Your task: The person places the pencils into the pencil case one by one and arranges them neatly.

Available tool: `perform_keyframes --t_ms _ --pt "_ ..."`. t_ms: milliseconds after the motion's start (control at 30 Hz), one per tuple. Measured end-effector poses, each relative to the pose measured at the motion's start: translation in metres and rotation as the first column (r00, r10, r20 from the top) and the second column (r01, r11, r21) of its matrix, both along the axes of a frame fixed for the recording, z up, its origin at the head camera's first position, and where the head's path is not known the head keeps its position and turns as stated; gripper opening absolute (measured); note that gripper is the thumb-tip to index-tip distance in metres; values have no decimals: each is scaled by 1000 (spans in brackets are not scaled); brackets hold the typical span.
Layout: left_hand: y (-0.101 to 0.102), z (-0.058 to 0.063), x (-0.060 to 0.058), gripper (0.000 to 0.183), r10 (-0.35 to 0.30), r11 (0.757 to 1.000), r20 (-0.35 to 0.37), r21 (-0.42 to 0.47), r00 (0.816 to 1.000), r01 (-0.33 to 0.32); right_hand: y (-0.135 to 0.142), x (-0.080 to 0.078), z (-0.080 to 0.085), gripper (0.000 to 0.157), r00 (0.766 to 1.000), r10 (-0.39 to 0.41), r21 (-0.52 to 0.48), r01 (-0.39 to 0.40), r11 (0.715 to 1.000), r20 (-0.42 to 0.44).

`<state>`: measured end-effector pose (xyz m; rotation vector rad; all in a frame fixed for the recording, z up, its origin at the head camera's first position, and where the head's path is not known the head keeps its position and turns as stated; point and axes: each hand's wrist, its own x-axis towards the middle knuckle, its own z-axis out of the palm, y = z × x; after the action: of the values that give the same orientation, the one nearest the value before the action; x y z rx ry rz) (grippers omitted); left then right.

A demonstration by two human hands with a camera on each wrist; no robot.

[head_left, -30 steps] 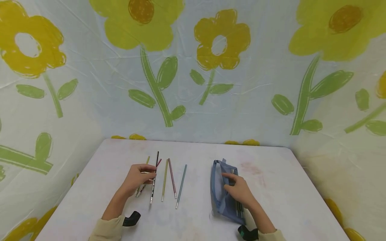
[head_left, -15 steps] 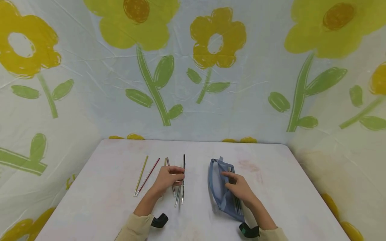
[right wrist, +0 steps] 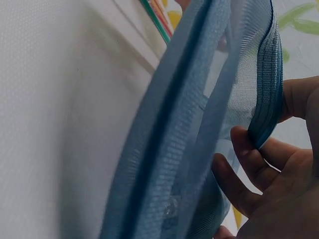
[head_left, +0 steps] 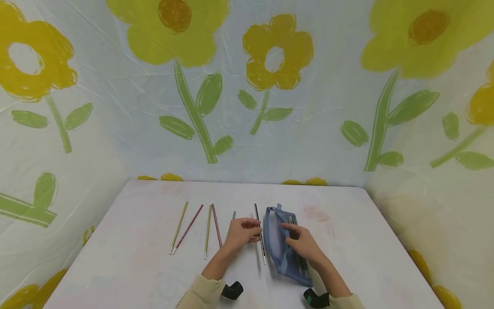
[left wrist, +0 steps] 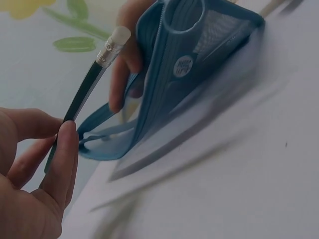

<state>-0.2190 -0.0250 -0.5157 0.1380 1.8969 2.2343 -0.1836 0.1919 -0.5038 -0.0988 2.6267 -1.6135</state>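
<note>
The left hand (head_left: pixel 240 234) pinches a dark pencil (head_left: pixel 263 249) just beside the pouch (head_left: pixel 288 269); the right hand (head_left: pixel 304 245) grips the pouch's open edge; several pencils (head_left: pixel 303 266) lie inside.

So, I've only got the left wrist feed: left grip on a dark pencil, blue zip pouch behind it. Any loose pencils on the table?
Observer: Five show in the head view: two yellow pencils, two red pencils and one teal pencil, the last partly hidden.

Operator: Which side of the zip pouch?

Observer: All to its left, as the head view has it.

Operator: I see the eraser on the dark pencil. Where does its other end point?

Observer: Out beyond the left grip, toward the far edge of the table.
</note>
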Motion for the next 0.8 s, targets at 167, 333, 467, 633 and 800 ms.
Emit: perform_keyframes --t_ms 167,333,467,633,800 --pt "17 -4 -1 26 40 999 -11 -22 999 -40 -1 -1 -3 47 1000 -20 0 20 1000 16" --pt "26 -4 -2 25 60 996 -28 -70 998 -62 -3 -3 -4 47 1000 -17 18 17 1000 9" --pt "33 -6 1 23 48 994 -29 -96 998 -50 -3 0 -3 47 1000 -19 12 18 1000 10" --pt "38 -7 6 21 16 995 -20 -102 1000 -18 -1 1 -2 48 1000 -12 -2 13 1000 12" --pt "38 -7 7 18 -5 991 -11 -130 1000 3 0 -1 0 48 1000 -3 10 3 1000 12"
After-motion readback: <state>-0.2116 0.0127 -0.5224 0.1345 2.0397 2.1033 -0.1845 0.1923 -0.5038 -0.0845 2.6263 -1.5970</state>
